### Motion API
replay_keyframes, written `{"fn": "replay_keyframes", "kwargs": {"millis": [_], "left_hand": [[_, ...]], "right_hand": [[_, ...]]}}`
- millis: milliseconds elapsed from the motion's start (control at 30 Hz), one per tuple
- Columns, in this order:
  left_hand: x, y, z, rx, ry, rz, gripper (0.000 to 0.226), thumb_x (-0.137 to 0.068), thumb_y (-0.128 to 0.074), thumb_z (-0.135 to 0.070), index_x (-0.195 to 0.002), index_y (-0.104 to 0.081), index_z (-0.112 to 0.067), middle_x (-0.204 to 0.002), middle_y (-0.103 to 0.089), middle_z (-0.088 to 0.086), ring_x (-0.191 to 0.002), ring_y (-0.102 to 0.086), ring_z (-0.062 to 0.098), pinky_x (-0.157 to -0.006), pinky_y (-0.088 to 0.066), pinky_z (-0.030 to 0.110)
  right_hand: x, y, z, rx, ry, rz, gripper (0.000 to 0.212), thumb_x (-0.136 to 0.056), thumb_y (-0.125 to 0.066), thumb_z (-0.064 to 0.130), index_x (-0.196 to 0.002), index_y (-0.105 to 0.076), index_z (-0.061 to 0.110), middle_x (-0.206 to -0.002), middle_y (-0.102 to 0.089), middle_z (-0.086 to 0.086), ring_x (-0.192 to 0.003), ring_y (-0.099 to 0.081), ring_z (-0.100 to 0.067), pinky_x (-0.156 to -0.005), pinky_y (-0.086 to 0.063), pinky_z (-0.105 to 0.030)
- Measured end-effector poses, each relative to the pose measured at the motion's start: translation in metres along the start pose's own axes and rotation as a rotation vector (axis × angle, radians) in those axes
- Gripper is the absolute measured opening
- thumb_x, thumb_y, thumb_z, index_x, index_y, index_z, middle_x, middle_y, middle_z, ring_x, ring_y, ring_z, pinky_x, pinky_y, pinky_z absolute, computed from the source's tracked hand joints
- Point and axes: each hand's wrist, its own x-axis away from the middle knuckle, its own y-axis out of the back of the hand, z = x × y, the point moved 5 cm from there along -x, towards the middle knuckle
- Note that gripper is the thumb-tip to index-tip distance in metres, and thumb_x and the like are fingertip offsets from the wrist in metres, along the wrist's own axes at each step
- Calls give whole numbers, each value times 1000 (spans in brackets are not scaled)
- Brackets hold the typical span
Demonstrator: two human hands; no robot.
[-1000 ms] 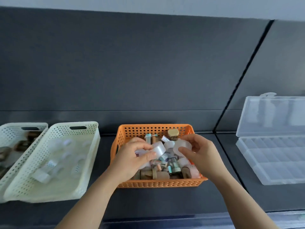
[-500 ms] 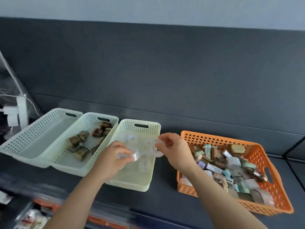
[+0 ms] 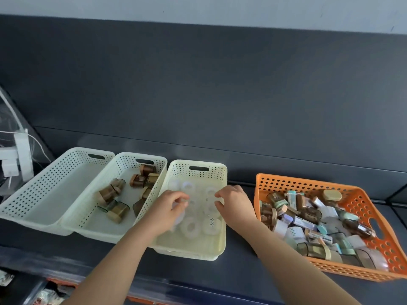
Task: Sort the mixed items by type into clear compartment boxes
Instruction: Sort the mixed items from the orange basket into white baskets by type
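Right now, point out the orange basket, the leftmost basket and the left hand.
orange basket (image 3: 308, 185): head view, far perforated wall.
leftmost basket (image 3: 51, 200): head view, bare floor.
left hand (image 3: 166, 209): head view, back of the hand.

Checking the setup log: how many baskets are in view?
4. Three cream, side by side: left basket, middle basket holding brown items, third basket holding white rings. Orange basket at far right, full of mixed items. None seems hidden.

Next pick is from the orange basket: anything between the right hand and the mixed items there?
Nothing visible does. Only bare dark shelf separates the right hand from the orange basket, whose top is open over the mixed items.
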Motion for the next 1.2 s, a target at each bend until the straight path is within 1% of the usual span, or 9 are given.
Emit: {"fn": "replay_keyframes", "kwargs": {"millis": [67,200,400,533,633,733,867,1033,1200], "left_hand": [[-11,0,0,19,-10,-35,24,-97,-54,-23,-119,-62,-25,-111,-57,-9,-105,-55,6,-92,-40,19],[-31,-6,1,-14,-24,-64,25,-95,-58,-19,-119,-65,-23,-114,-65,-12,-102,-60,3,-86,-40,13],[-41,-26,-53,-122,-200,-185,24,-95,-55,-23,-115,-68,-16,-118,-64,-4,-111,-58,15,-96,-42,27],[-37,-65,-118,-98,-364,-138,20,-93,-60,-25,-109,-71,-19,-111,-65,-10,-106,-57,7,-93,-42,22],[-39,-105,-155,-100,-406,-26,26,-92,-60,-29,-117,-67,-22,-115,-62,-13,-107,-56,3,-95,-45,25],[-47,-141,-178,-125,-384,73,34,-92,-60,-31,-125,-61,-23,-121,-60,-13,-112,-55,2,-95,-44,20],[-59,-170,-194,-158,-308,137,37,-92,-60,-32,-128,-59,-24,-126,-59,-11,-114,-54,4,-93,-41,18],[-57,-184,-197,-247,-273,191,38,-88,-66,-34,-125,-61,-29,-119,-55,-19,-106,-53,1,-91,-44,22],[-47,-195,-193,-371,-289,219,32,-86,-66,-37,-117,-66,-31,-120,-56,-19,-115,-42,5,-97,-37,26]], "right_hand": [[7,3,0,-22,14,-22,33,-94,-52,22,-126,-60,16,-126,-61,3,-119,-45,-19,-97,-40,-27],[26,22,-6,-86,29,-84,35,-93,-54,22,-127,-60,15,-127,-61,3,-121,-48,-19,-97,-42,-29],[64,71,-53,-118,-4,-171,32,-94,-55,23,-125,-61,19,-124,-63,5,-112,-57,-12,-93,-49,-28],[84,103,-112,-110,-91,-182,29,-93,-59,22,-122,-64,19,-120,-65,5,-101,-61,-8,-86,-49,-20],[93,125,-158,-88,-200,-174,31,-94,-58,23,-123,-63,17,-121,-65,2,-97,-64,-12,-82,-49,-21],[94,135,-192,-83,-257,-120,32,-94,-57,24,-125,-62,17,-119,-66,3,-101,-62,-14,-78,-43,-17],[87,124,-214,-102,-276,25,36,-92,-60,26,-128,-59,20,-121,-65,2,-97,-64,-15,-82,-51,-25],[78,121,-224,-98,-143,109,30,-88,-67,26,-118,-66,19,-118,-64,6,-89,-55,-3,-71,-40,-8],[89,114,-233,-29,-81,234,37,-83,-69,37,-118,-65,27,-126,-49,11,-97,-53,-6,-87,-46,-21]]}}
